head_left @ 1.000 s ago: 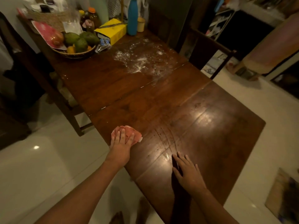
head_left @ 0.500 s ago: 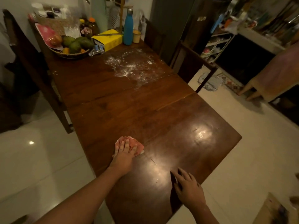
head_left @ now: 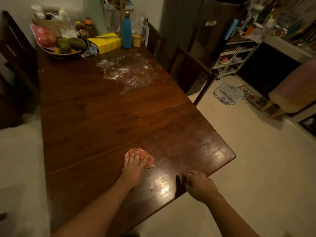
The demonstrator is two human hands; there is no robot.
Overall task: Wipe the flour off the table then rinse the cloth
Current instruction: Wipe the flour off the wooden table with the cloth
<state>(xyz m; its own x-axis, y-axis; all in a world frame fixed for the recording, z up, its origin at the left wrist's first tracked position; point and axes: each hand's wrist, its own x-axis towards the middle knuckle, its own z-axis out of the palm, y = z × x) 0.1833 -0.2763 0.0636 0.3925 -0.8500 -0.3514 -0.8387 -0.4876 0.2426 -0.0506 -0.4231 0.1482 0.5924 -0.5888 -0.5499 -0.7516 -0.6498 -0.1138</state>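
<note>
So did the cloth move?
Yes. The cloth slid right, away from the table's left edge, under the left hand.

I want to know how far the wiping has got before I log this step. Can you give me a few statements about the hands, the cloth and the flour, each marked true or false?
1. The left hand lies with straight fingers on the pink cloth. True.
2. The cloth sits in the flour patch. False: the flour lies at the far end of the table, near the yellow box, well apart from the cloth.
3. The right hand holds the blue bottle. False: it rests on the tabletop by the near edge, and the bottle stands at the far end.
4. White flour lies unwiped on the table. True.
</note>
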